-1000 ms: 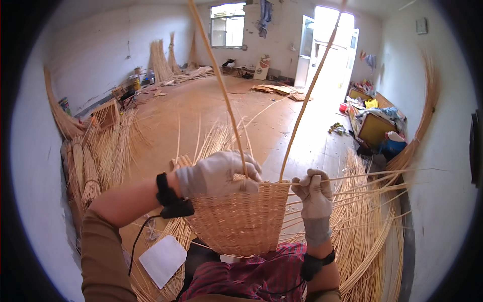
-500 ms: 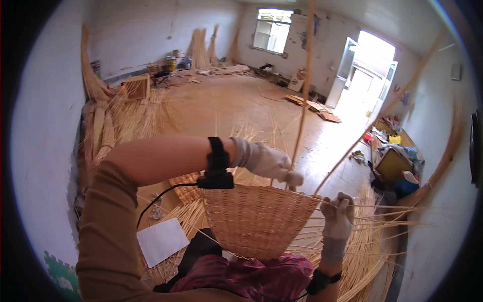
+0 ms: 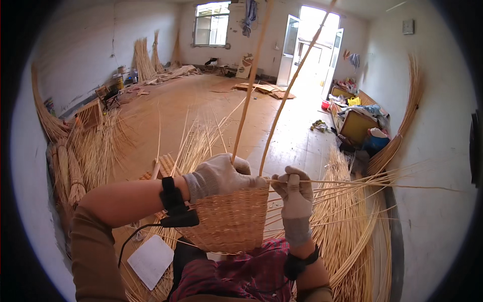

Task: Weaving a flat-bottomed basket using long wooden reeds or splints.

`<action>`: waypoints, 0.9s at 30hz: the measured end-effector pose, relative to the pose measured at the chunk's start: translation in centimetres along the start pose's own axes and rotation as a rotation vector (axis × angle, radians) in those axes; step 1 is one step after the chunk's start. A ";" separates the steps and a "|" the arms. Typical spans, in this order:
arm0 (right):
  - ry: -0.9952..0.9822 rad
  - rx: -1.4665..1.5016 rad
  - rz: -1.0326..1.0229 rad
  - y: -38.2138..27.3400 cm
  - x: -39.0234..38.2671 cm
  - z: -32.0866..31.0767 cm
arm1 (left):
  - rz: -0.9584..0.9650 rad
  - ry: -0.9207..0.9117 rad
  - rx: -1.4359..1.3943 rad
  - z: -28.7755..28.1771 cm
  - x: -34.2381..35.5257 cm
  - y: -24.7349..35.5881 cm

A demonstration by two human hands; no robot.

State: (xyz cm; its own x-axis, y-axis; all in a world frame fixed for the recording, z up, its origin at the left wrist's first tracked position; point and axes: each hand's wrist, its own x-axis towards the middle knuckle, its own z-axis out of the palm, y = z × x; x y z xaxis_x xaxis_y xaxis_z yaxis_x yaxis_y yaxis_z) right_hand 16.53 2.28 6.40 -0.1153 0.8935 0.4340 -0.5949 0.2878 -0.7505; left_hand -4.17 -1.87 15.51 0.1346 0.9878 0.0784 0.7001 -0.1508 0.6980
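A tan woven wicker basket (image 3: 230, 221) rests against my lap, its upper edge toward me and its far side hidden. My left hand (image 3: 224, 173), in a whitish knit glove, is closed over the basket's top edge, with the thumb reaching to the right corner. Two long wicker rods (image 3: 282, 103) rise from the edge beside its fingers. Just right of that corner my right hand (image 3: 295, 189), gloved too, pinches a thin wicker strand (image 3: 347, 182) that runs from the rim out to the right. Other strands stick out sideways below it.
Loose wicker rods (image 3: 347, 221) lie in a heap at my right. More bundles (image 3: 95, 156) stand along the left wall. A white sheet (image 3: 151, 261) lies at lower left. Woven panels (image 3: 266, 89) are on the floor near the open door (image 3: 289, 50); cluttered boxes (image 3: 357, 126) line the right wall.
My view has swung right, so the room sits further left. My hands have come closer together at the basket's right corner, and the left now lies over the rim. The basket has turned slightly.
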 end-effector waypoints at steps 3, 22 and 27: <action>0.026 -0.025 -0.018 -0.1 -0.1 0.3 | -0.012 0.002 0.060 0.2 0.2 0.2; -0.473 -0.707 0.284 -4.0 8.8 3.0 | 0.072 -0.107 0.114 -1.3 -0.2 0.3; -0.641 -0.845 0.409 -2.5 10.6 4.3 | 0.203 -0.354 0.108 -3.9 1.3 -2.8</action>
State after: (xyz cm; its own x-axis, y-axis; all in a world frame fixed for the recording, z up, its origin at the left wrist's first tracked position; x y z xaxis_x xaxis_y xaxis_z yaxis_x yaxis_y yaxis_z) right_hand 13.36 9.54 14.99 -0.7079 0.7026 0.0722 0.2800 0.3730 -0.8846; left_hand -8.68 0.01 16.39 0.4969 0.8660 -0.0563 0.7016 -0.3627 0.6134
